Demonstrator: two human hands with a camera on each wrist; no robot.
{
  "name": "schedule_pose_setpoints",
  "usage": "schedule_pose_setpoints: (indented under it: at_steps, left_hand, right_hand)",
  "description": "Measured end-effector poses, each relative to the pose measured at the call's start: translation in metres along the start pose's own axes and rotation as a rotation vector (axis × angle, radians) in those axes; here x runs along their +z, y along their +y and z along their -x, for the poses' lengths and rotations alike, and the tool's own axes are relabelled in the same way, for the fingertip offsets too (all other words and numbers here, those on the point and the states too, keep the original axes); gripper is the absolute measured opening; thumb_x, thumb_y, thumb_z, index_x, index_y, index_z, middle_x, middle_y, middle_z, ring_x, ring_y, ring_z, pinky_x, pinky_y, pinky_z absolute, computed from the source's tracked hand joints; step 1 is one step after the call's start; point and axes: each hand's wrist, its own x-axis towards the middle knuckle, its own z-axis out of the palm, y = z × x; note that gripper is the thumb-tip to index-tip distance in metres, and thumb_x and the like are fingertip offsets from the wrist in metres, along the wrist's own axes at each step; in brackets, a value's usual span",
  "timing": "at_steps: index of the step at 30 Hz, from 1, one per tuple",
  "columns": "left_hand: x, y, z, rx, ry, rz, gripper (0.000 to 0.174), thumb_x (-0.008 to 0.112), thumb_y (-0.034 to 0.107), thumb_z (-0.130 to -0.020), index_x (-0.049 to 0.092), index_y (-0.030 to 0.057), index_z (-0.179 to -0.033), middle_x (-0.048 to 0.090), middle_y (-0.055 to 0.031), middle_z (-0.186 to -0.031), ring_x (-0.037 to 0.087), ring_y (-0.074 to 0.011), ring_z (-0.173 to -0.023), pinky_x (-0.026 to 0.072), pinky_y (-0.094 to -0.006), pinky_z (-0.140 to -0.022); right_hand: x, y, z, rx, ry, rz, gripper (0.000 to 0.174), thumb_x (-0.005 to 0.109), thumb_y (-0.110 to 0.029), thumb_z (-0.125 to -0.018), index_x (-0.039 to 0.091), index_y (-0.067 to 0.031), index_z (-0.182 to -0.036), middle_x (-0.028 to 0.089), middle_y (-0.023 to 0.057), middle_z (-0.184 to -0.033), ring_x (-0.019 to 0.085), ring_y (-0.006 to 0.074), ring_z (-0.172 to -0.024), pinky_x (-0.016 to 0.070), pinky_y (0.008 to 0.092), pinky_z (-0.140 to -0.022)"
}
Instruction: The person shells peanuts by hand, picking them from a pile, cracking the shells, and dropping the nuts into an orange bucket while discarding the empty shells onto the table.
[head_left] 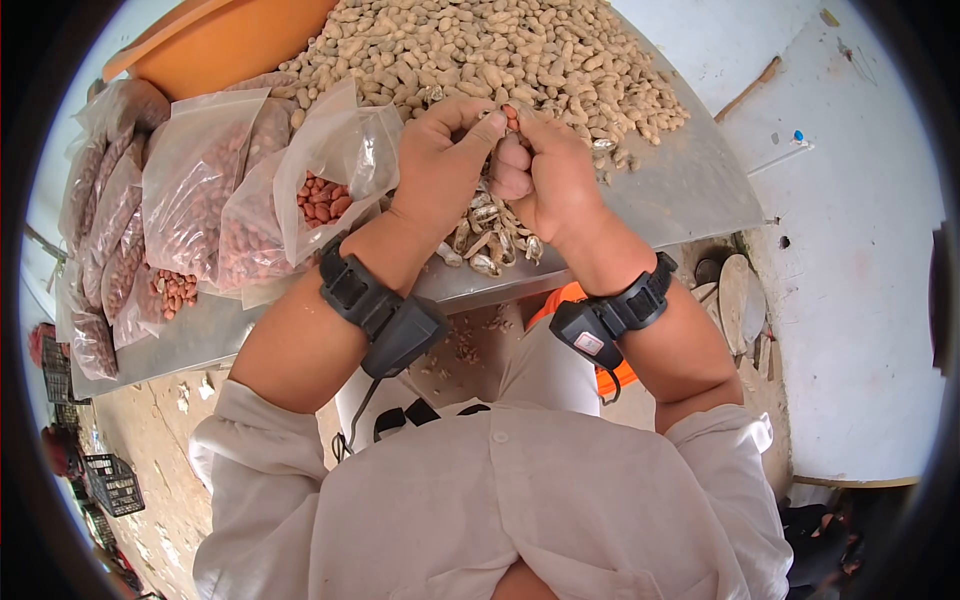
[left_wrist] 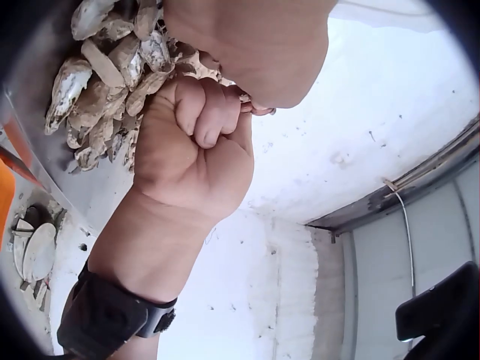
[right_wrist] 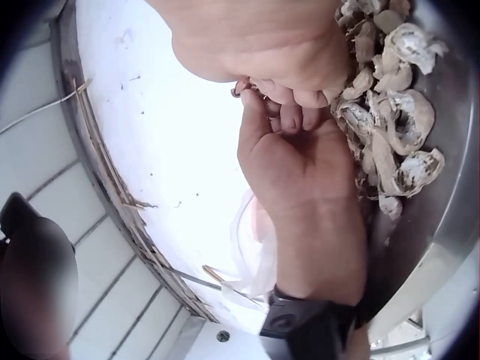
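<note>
In the head view my left hand (head_left: 445, 160) and right hand (head_left: 565, 170) meet at the fingertips over the near side of a metal table (head_left: 690, 190). Between thumbs and forefingers they pinch a peanut, its red-skinned kernel (head_left: 511, 115) showing. The right hand's other fingers curl into its palm; whatever lies in them is hidden. Just under the hands sits a small heap of split peanut shells (head_left: 487, 235). Behind them spreads a large pile of unshelled peanuts (head_left: 500, 50). The left wrist view shows the right hand (left_wrist: 191, 150) with bent fingers, close to the shells (left_wrist: 97, 97).
Clear bags of red kernels (head_left: 195, 185) stand along the table's left; an open bag (head_left: 330, 165) is beside the left forearm. Loose kernels (head_left: 175, 290) lie near the front edge. An orange basin (head_left: 225, 45) sits at the back left. Below the table shows an orange container (head_left: 625, 375).
</note>
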Motion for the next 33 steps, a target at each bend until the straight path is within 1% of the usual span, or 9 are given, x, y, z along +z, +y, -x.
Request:
schedule_pose_setpoints:
  at_steps: [6,12,15,18,21,24,27,30,33]
  left_hand:
    - [-0.003,-0.005,-0.002,0.092,-0.080,-0.081,0.013,0.058,0.006,-0.087,0.063,-0.0003,-0.097,0.063,-0.0025,-0.080,0.058,-0.0082,-0.073,0.0481,-0.0211,-0.068]
    - [-0.002,-0.006,-0.003,0.364,-0.036,-0.369,0.011,0.064,0.005,-0.079,0.067,0.0030,-0.089,0.058,-0.0028,-0.073,0.057,-0.0108,-0.068,0.0453,-0.0240,-0.063]
    - [-0.003,-0.009,-0.004,0.355,-0.037,-0.357,0.011,0.065,0.006,-0.079,0.067,0.0033,-0.090,0.059,-0.0029,-0.073,0.056,-0.0104,-0.068,0.0447,-0.0242,-0.063]
    - [-0.006,-0.006,-0.003,0.239,-0.072,-0.348,0.015,0.062,0.005,-0.084,0.065,-0.0004,-0.098,0.063,-0.0029,-0.087,0.057,-0.0081,-0.081,0.0465,-0.0213,-0.071]
    - [-0.004,-0.003,-0.002,0.210,0.022,-0.286,0.015,0.062,0.008,-0.085,0.065,-0.0010,-0.097,0.063,-0.0020,-0.088,0.057,-0.0085,-0.080,0.0463,-0.0222,-0.072]
    - [-0.008,-0.007,-0.003,0.219,-0.014,-0.328,0.016,0.061,0.009,-0.085,0.065,-0.0006,-0.097,0.063,-0.0026,-0.086,0.057,-0.0090,-0.082,0.0460,-0.0229,-0.073]
    - [-0.003,-0.012,-0.002,0.265,-0.110,-0.547,0.014,0.063,0.009,-0.080,0.067,0.0037,-0.091,0.063,-0.0062,-0.082,0.056,-0.0138,-0.066,0.0458,-0.0262,-0.061]
    - [-0.004,-0.012,-0.003,0.334,-0.174,-0.834,0.019,0.060,0.012,-0.079,0.066,0.0056,-0.096,0.063,-0.0091,-0.090,0.060,-0.0221,-0.078,0.0474,-0.0317,-0.070]
    - [-0.004,-0.019,-0.003,0.458,-0.150,-0.778,0.024,0.062,0.008,-0.076,0.061,0.0020,-0.098,0.061,-0.0068,-0.094,0.058,-0.0231,-0.084,0.0465,-0.0301,-0.080]
  right_hand:
    - [0.000,0.000,-0.004,0.063,0.041,-0.155,0.024,0.040,-0.023,-0.096,0.047,-0.0054,-0.080,0.043,0.0028,-0.060,0.033,0.0115,-0.044,0.0277,0.0231,-0.039]
    - [0.001,0.003,-0.002,0.038,0.076,-0.214,0.031,0.037,-0.029,-0.098,0.044,-0.0068,-0.077,0.043,0.0032,-0.063,0.033,0.0111,-0.045,0.0269,0.0231,-0.039]
    - [-0.001,0.004,-0.004,0.037,0.064,-0.215,0.033,0.037,-0.031,-0.098,0.043,-0.0073,-0.076,0.043,0.0029,-0.062,0.033,0.0109,-0.045,0.0266,0.0230,-0.039]
    - [-0.005,0.003,-0.005,0.068,0.048,-0.221,0.029,0.038,-0.028,-0.098,0.045,-0.0068,-0.079,0.044,0.0026,-0.063,0.034,0.0110,-0.045,0.0262,0.0231,-0.039]
    - [-0.001,-0.004,0.003,0.040,0.095,-0.215,0.023,0.040,-0.023,-0.097,0.049,-0.0048,-0.086,0.045,0.0023,-0.064,0.034,0.0110,-0.045,0.0264,0.0234,-0.040]
    - [-0.009,-0.016,0.002,-0.033,0.158,-0.164,0.018,0.042,-0.019,-0.095,0.050,-0.0026,-0.095,0.045,0.0021,-0.064,0.034,0.0111,-0.046,0.0271,0.0235,-0.041]
    - [-0.006,-0.031,0.007,-0.110,0.030,-0.122,0.016,0.043,-0.014,-0.094,0.049,0.0000,-0.100,0.044,0.0020,-0.064,0.033,0.0108,-0.047,0.0271,0.0233,-0.042]
    - [0.012,-0.037,0.010,-0.068,-0.078,-0.114,0.014,0.045,-0.012,-0.093,0.049,0.0011,-0.098,0.042,0.0013,-0.063,0.032,0.0099,-0.047,0.0264,0.0233,-0.042]
    - [0.039,-0.031,0.008,-0.012,-0.117,-0.003,0.015,0.046,-0.014,-0.094,0.050,0.0001,-0.096,0.040,0.0000,-0.062,0.032,0.0092,-0.046,0.0262,0.0224,-0.043]
